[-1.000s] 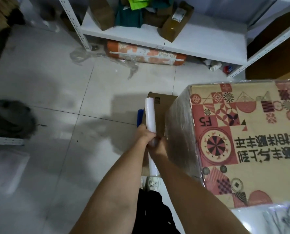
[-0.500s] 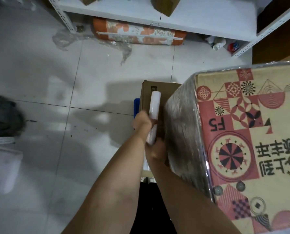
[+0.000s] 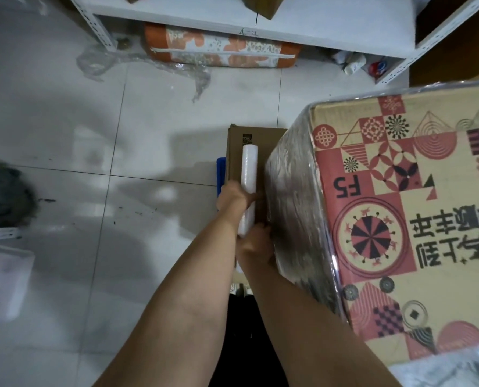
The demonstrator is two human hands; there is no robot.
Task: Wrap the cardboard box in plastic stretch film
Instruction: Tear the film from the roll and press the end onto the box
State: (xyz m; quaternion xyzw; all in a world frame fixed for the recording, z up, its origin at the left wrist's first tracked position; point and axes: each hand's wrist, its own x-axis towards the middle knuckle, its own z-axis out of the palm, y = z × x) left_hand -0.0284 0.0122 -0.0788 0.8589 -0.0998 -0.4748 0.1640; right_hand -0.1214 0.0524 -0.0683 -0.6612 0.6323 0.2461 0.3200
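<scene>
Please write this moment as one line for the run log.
left hand: grips roll | right hand: holds roll's lower end | box: film on side | step: wrapping

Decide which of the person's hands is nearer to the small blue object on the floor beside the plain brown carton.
Left. The left hand grips the white stretch film roll right beside the small blue object; the right hand holds the roll's lower end, farther away, against the film-covered patterned cardboard box.

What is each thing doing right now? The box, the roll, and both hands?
cardboard box: upright, side already covered in shiny film.
film roll: upright beside the box's side.
left hand: grips the roll's middle.
right hand: holds the roll lower down.
loose plastic scrap: crumpled on the floor.
</scene>
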